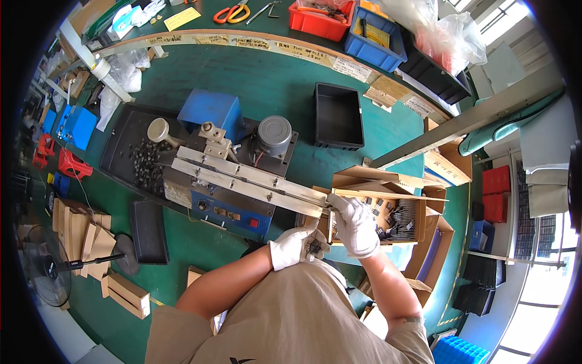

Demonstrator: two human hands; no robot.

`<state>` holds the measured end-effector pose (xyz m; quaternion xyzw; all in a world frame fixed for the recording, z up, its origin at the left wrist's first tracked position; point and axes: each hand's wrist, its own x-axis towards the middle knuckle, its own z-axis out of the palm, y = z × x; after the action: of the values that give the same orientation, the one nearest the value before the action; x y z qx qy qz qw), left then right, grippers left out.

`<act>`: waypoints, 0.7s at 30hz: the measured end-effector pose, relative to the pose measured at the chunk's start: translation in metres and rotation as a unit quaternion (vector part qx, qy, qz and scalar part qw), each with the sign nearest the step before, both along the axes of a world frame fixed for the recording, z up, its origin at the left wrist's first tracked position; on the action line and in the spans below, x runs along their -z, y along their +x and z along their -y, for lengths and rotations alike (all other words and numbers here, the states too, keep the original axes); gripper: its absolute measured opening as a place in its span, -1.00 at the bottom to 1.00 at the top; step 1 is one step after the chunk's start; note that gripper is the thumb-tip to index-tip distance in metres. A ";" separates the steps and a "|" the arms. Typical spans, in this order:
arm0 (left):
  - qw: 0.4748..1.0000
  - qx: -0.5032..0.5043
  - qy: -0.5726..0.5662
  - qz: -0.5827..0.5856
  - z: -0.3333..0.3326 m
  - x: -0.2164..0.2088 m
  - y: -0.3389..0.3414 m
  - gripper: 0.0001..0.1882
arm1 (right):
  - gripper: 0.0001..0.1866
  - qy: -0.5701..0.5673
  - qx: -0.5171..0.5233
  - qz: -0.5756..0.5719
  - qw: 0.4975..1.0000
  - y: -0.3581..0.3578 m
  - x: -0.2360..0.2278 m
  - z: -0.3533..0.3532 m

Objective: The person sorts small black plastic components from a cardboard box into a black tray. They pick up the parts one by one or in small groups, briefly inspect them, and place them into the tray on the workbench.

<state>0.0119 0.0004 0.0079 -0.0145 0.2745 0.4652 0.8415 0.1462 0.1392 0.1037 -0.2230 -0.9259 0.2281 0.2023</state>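
Both my hands wear white gloves. My left hand (296, 247) is close to my body, its fingers curled round a few small dark metal parts (314, 247). At the right end of a long pale metal rail (254, 180), my right hand (357, 229) has thumb and fingers pinched together. Whatever lies between those fingertips is too small to make out. The rail slopes across a blue bench machine (236, 212) with knobs and a red switch. Just beyond my right hand, an open cardboard box (420, 219) holds rows of small metal parts (400, 217), partly hidden by the glove.
A black tray (118, 151) with many small dark pieces lies left of the machine. An upright black bin (339, 115) stands behind it. Red (321, 18) and blue bins (376, 37) line the shelf. A metal post (467, 124) slants at right; a fan (51, 267) is at left.
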 end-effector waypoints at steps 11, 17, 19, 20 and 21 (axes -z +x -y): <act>0.999 -0.020 -0.001 0.049 0.003 0.011 -0.002 -0.35 | -0.63 -0.046 -0.007 -0.032 0.998 0.007 -0.020 0.026; 0.997 0.005 0.005 0.074 -0.007 -0.012 0.000 -0.38 | -0.71 -0.053 -0.122 0.098 0.986 0.025 0.007 0.034; 0.996 0.009 -0.005 0.092 -0.007 0.001 0.004 -0.39 | -0.74 -0.056 -0.108 0.114 0.986 0.027 0.001 0.034; 0.996 0.018 0.006 0.085 -0.008 0.004 0.003 -0.40 | -0.76 -0.048 -0.094 0.117 0.988 0.026 -0.001 0.034; 0.996 0.027 0.017 0.079 -0.008 0.007 0.000 -0.42 | -0.78 -0.039 -0.080 0.119 0.989 0.027 -0.002 0.033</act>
<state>0.0121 0.0081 0.0008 -0.0292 0.1998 0.4447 0.8727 0.1732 0.1059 0.1056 -0.1815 -0.9487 0.2512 0.0625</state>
